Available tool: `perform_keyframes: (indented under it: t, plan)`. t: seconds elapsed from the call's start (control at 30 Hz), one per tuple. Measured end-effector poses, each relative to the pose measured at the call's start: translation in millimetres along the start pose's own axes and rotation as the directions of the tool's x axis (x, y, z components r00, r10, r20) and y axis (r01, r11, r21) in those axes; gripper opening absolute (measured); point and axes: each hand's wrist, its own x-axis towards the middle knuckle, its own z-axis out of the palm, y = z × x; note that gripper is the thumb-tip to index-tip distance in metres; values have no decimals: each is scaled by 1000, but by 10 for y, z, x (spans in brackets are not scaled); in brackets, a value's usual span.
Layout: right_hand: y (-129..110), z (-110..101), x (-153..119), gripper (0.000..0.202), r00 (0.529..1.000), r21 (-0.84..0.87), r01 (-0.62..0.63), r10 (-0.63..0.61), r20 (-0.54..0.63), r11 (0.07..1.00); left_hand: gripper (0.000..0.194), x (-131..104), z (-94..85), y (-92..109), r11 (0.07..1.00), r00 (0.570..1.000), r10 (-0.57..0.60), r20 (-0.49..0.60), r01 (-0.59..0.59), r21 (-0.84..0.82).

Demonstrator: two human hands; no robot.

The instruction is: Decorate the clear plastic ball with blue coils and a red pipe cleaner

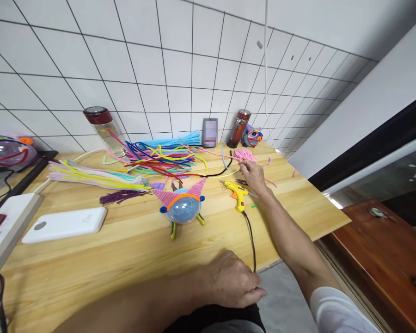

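My right hand reaches across the table with its fingers pinched at the end of a thin pink pipe cleaner. Just behind the fingertips lies a coiled pink pipe-cleaner piece. By the front edge, my left hand is curled closed, and nothing shows in it. A yellow hot glue gun rests beside my right wrist, near dark-jawed pliers. In the middle stands a clear ball figure with pink pipe-cleaner ears, an orange band, blue knobs and green-yellow feet.
Loose coloured pipe cleaners and a pale bundle spread along the back. A glass bottle, phone, red flask and finished figure stand by the wall. Left are a power bank and power strip.
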Motion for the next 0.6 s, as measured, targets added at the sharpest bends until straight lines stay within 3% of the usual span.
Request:
perform_keyframes:
  t: [0.33, 0.6]
  plan:
    - [-6, 10, 13, 27, 1000, -2, 5, -5, -8, 1000, 37, -60, 152, -47, 997, 992, 75, -105, -76, -9]
    - [-23, 13, 0, 29, 1000, -4, -5, 5, 14, 1000, 36, -50, 158, -50, 998, 992, 64, -107, -64, 5]
